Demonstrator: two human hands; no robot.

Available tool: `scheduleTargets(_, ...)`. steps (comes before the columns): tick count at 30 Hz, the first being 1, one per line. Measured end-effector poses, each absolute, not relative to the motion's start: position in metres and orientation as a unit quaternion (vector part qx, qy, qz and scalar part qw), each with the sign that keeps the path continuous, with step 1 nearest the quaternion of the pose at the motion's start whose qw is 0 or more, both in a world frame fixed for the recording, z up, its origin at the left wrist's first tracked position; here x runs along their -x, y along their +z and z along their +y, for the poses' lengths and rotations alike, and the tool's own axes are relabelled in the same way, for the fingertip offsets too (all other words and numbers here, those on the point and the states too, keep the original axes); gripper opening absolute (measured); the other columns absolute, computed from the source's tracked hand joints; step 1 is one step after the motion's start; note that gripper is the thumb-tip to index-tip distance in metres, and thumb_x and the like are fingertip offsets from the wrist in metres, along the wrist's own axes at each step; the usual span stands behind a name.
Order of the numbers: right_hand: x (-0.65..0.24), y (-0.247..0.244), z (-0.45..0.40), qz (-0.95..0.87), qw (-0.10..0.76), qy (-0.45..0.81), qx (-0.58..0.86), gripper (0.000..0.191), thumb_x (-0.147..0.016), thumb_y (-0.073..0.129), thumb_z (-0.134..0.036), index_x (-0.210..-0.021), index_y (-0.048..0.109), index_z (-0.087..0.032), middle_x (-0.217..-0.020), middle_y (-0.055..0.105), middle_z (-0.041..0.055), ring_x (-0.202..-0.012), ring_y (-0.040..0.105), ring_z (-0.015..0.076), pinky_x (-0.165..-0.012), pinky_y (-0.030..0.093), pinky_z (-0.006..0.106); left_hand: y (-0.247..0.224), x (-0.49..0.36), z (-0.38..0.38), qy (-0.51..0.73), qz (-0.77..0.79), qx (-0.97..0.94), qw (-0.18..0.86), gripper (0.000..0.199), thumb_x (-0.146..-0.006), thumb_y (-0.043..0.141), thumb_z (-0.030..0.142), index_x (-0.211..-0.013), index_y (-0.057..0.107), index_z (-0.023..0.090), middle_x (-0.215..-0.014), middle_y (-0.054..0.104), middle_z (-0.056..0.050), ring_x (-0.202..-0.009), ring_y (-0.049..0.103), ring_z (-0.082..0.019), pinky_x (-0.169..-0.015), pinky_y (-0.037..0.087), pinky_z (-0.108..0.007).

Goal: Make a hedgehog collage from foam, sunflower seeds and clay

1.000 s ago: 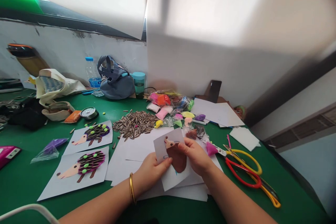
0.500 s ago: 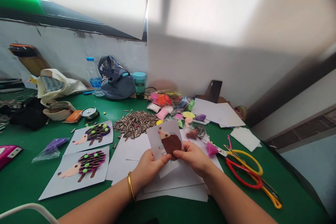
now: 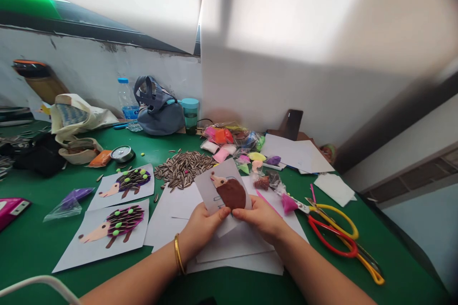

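Observation:
A white card [image 3: 205, 188] with a hedgehog in brown and peach clay [image 3: 232, 194] is held up between both hands. My left hand [image 3: 203, 225] pinches its lower left part, the thumb lying on the front near the clay. On the lower right, my right hand [image 3: 260, 216] grips the card, its thumb tip against the bottom of the brown body. The fingers behind the card are hidden. Blue drawn leg outlines show below the head. Beneath the hands lie several white paper sheets [image 3: 246, 259], and a pile of striped sunflower seeds [image 3: 186, 167] is just beyond them.
Two finished-looking hedgehog cards [image 3: 107, 247] lie at left beside a bag of purple clay [image 3: 71, 200]. Scissors with red and yellow handles [image 3: 334, 238] are at right. Bagged coloured clay [image 3: 223, 138], a blue bag [image 3: 159, 114], a water bottle [image 3: 129, 107] and a phone [image 3: 294, 124] stand behind.
The card has shifted slightly left and tilted more to the left. My right thumb has slid a little along its lower edge; both hands keep their hold.

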State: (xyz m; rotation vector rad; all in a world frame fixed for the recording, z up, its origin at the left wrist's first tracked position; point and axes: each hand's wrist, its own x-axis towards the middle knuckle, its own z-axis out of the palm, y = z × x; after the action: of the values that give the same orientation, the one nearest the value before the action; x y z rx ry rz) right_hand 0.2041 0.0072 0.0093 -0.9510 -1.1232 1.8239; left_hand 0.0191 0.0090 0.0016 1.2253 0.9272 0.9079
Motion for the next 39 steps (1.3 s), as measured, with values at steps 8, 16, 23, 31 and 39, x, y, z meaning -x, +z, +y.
scheduleTargets(8,-0.208,0.005,0.009,-0.446,0.391,0.708,0.383,0.039,-0.069,0.083,-0.039,-0.097,0.072,-0.015,-0.09,0.073,0.0055,-0.081,0.066,0.0192,-0.078,0.048,0.031,0.001,-0.021,0.007,0.388,0.394,-0.546,0.629,0.046,-0.076,0.071,0.048,-0.105,0.071,0.013,-0.103,0.075,-0.011,-0.095,0.069,-0.029,-0.084,0.055,-0.038)
scheduleTargets(16,-0.209,0.008,0.01,-0.473,0.352,0.693,0.415,0.042,-0.065,0.083,-0.042,-0.092,0.069,-0.013,-0.085,0.072,0.0044,-0.077,0.063,0.018,-0.072,0.046,0.028,0.0,-0.017,0.01,0.38,0.422,-0.531,0.629,0.047,-0.076,0.07,0.051,-0.101,0.069,0.011,-0.097,0.074,-0.013,-0.09,0.067,-0.029,-0.08,0.054,-0.039)
scheduleTargets(23,-0.23,0.019,0.017,-0.667,0.224,0.446,0.554,0.035,-0.07,0.078,-0.041,-0.095,0.069,-0.019,-0.09,0.07,0.0026,-0.083,0.062,0.0217,-0.068,0.043,0.028,-0.003,-0.008,0.02,0.53,0.517,-0.505,0.443,0.055,-0.083,0.061,0.053,-0.124,0.049,0.019,-0.117,0.058,-0.011,-0.105,0.058,-0.026,-0.088,0.049,-0.04)
scheduleTargets(31,-0.267,0.012,0.035,-0.699,0.205,-0.051,0.683,0.035,-0.083,0.065,-0.025,-0.118,0.064,-0.023,-0.117,0.062,0.0099,-0.108,0.052,0.0301,-0.086,0.039,0.042,0.003,-0.004,0.017,0.516,0.494,-0.639,0.287,0.022,-0.094,0.046,0.036,-0.107,0.058,0.022,-0.112,0.055,-0.007,-0.108,0.053,-0.022,-0.096,0.041,-0.04)
scheduleTargets(39,-0.262,0.013,0.038,-0.733,0.275,-0.05,0.62,0.021,-0.087,0.058,-0.017,-0.104,0.067,-0.025,-0.125,0.06,0.0088,-0.119,0.049,0.0306,-0.095,0.036,0.048,0.005,-0.003,0.021,0.503,0.455,-0.676,0.286,0.012,-0.092,0.051,0.028,-0.097,0.061,0.022,-0.102,0.058,-0.004,-0.099,0.055,-0.02,-0.089,0.045,-0.035)
